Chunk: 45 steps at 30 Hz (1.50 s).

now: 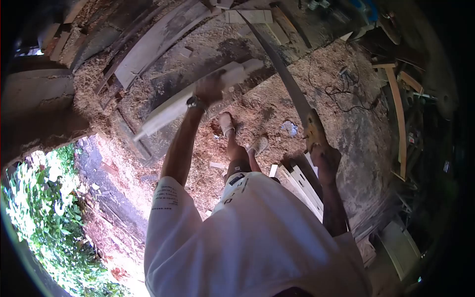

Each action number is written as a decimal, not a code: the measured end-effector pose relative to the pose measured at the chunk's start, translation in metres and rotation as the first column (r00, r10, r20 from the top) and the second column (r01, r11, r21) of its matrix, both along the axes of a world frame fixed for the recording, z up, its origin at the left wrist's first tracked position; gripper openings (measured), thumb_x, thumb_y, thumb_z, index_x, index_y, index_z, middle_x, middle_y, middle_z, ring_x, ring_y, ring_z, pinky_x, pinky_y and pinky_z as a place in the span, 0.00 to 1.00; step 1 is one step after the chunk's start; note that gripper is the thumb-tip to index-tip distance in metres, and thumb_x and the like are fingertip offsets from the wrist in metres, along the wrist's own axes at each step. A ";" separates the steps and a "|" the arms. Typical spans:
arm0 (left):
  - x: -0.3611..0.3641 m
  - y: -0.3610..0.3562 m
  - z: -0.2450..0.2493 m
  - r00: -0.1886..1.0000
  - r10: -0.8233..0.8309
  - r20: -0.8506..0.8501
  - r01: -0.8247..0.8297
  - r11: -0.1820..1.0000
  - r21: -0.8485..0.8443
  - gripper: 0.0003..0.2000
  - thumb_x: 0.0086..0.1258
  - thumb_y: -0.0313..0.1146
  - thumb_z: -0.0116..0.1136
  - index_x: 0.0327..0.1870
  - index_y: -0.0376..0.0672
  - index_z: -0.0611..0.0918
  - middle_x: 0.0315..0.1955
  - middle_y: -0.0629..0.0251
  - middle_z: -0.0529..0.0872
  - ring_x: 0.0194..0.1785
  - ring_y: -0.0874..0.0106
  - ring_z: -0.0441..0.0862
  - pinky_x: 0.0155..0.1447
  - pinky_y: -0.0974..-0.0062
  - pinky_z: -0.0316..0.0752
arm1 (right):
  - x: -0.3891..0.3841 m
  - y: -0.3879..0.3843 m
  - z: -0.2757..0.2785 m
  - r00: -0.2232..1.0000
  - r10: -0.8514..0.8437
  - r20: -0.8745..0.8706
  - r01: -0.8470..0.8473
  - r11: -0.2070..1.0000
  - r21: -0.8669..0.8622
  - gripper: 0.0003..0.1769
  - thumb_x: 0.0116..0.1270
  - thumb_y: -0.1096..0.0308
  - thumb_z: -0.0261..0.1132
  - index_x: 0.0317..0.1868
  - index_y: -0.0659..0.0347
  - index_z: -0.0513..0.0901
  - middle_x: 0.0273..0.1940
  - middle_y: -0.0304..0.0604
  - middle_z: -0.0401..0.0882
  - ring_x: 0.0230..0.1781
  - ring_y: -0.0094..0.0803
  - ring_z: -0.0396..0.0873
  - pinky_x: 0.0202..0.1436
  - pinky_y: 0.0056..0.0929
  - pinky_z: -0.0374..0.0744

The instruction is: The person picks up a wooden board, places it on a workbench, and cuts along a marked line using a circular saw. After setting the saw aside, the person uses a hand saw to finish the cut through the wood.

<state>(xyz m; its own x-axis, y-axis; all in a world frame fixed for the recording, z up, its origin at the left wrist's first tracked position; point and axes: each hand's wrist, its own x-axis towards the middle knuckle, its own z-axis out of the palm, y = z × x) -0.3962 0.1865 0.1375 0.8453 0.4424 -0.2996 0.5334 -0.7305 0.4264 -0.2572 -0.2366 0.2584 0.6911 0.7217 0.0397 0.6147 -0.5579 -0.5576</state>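
My right hand (326, 161) is closed around the wooden handle of a handsaw (282, 69). Its long blade points up and away, its tip near a light board end at the top of the view. My left hand (210, 89), with a watch on the wrist, is blurred and grips a pale wooden plank (168, 111) near its far half. The plank slants across the view above the shavings, and its far end is stepped. Fingers on the left are dark and partly smeared, but they look wrapped over the plank.
Wood shavings (198, 168) cover the ground around my feet. A wide board (153, 47) lies at the upper left. A dark cable (341, 94) coils at the right, near a long strip of wood (398, 119). Pale slats (302, 188) lie beside my right forearm. Green plants (44, 208) show lower left.
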 end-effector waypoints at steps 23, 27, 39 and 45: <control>0.065 0.032 -0.015 0.989 0.143 -0.044 -0.125 0.951 0.282 0.32 0.58 0.64 0.66 0.54 0.48 0.78 0.41 0.53 0.89 0.45 0.50 0.88 0.48 0.46 0.79 | 0.003 0.191 -0.020 0.715 0.084 -0.694 0.136 0.957 0.255 0.13 0.68 0.65 0.67 0.31 0.67 0.80 0.19 0.33 0.71 0.23 0.16 0.68 0.24 0.29 0.68; 0.065 0.032 -0.012 0.987 0.155 -0.047 -0.134 0.945 0.298 0.31 0.57 0.65 0.66 0.53 0.51 0.78 0.40 0.54 0.90 0.44 0.51 0.89 0.46 0.47 0.80 | 0.001 0.173 -0.034 0.770 0.157 -0.618 0.035 0.957 0.286 0.13 0.70 0.63 0.67 0.35 0.66 0.82 0.19 0.37 0.72 0.20 0.22 0.70 0.24 0.32 0.68; 0.065 0.032 -0.019 0.988 0.155 -0.009 -0.146 0.945 0.294 0.30 0.56 0.64 0.68 0.48 0.49 0.80 0.36 0.57 0.90 0.40 0.53 0.89 0.41 0.53 0.83 | 0.020 0.226 -0.064 0.765 0.208 -0.610 0.015 0.940 0.340 0.12 0.67 0.68 0.65 0.28 0.65 0.77 0.19 0.38 0.70 0.21 0.20 0.68 0.22 0.32 0.66; 0.064 0.039 -0.019 0.988 0.151 0.007 -0.147 0.946 0.291 0.30 0.56 0.64 0.68 0.52 0.51 0.81 0.36 0.57 0.90 0.41 0.53 0.89 0.43 0.50 0.82 | -0.012 0.089 -0.062 0.903 0.232 -0.361 -0.140 0.954 0.264 0.17 0.73 0.58 0.65 0.37 0.67 0.83 0.20 0.35 0.74 0.21 0.22 0.73 0.23 0.32 0.68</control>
